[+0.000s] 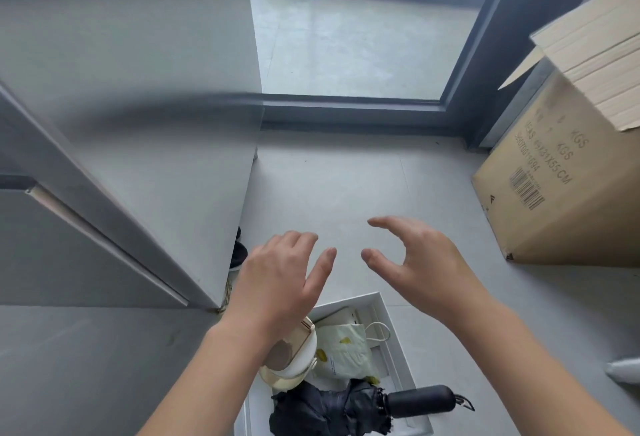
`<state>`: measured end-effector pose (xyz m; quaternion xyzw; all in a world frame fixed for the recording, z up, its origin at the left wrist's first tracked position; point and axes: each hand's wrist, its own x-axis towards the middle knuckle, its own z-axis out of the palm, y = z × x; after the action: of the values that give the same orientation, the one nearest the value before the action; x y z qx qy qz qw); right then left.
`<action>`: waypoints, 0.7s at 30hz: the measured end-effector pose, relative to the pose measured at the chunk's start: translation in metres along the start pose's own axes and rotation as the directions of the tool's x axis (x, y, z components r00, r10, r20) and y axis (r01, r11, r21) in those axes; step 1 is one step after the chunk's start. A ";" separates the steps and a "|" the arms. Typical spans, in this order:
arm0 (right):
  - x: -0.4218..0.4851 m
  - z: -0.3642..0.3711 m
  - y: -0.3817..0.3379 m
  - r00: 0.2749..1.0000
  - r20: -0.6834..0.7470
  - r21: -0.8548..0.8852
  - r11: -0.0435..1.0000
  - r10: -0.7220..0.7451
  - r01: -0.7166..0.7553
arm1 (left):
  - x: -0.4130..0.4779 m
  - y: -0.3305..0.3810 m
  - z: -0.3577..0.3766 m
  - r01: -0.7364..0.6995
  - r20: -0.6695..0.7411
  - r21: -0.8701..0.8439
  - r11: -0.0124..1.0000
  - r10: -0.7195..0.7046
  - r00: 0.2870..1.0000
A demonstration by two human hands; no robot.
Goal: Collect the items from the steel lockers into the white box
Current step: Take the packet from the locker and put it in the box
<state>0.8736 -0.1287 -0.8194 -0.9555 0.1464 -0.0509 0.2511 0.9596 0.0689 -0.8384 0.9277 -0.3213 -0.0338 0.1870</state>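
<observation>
Hands empty over a part-filled box, lockers to the left.

Umbrella (332,408), black and folded, lies nearest across the white box (398,342) on the floor, its handle poking over the right rim (probably too long to lie flat inside). Beyond it a cream round case (294,356) and a pale printed pouch (346,345) sit side by side in the box. Above them the left hand (277,279) and right hand (422,262) hover with fingers spread and slightly curled, gripping nothing, likely free to fetch more. Grey steel lockers (138,158) stand at left, beside the box for short carries. A cardboard carton (561,172) stands farther right, near the glass door (363,37).
</observation>
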 end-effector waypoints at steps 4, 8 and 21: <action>0.001 0.000 0.000 0.999 0.030 -0.074 0.997 -0.024 0.026 | 0.002 0.006 -0.001 -0.014 -0.019 0.011 1.000 0.014 1.000; 0.006 0.000 -0.003 0.999 0.013 -0.084 0.995 -0.048 0.049 | 0.004 0.014 -0.008 -0.021 -0.034 0.024 0.999 0.022 0.999; 0.007 0.008 -0.012 0.993 0.015 -0.132 0.984 -0.119 0.120 | -0.002 0.002 -0.026 0.045 -0.042 0.117 0.992 -0.041 0.998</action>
<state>0.8849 -0.1173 -0.8200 -0.9773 0.0909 -0.0524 0.1839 0.9614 0.0768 -0.8134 0.9444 -0.2988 -0.0003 0.1374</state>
